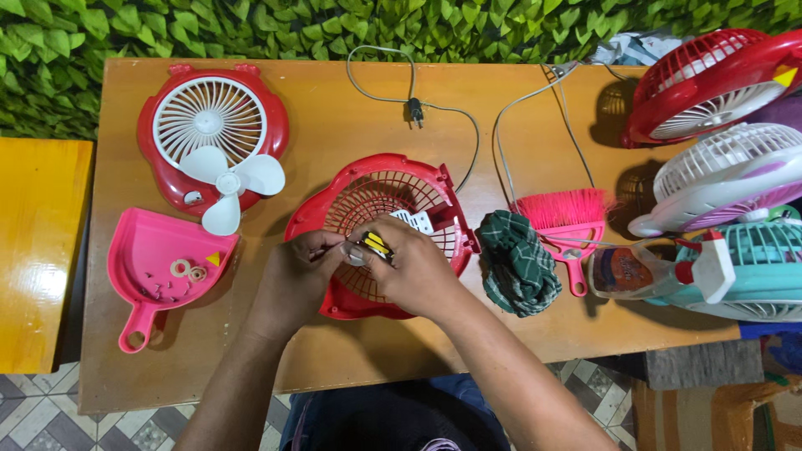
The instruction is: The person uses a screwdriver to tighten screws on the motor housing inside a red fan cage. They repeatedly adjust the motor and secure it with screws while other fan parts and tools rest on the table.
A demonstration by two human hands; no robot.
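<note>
Crowding both hands [359, 271] over the red fan housing's [334, 219] rim.

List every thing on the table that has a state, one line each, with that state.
Red fan shell: opened, lying grille-down under both hands.
White blade: detached, resting on the front grille.
Front grille: removed, lying flat.
Pink dustpan: holding loose small parts.
Plug: unplugged, on the table.
Green cloth: crumpled.
Spray bottle: lying on its side.
Left hand: pinching a small part.
Right hand: gripping a yellow-and-black tool.
</note>
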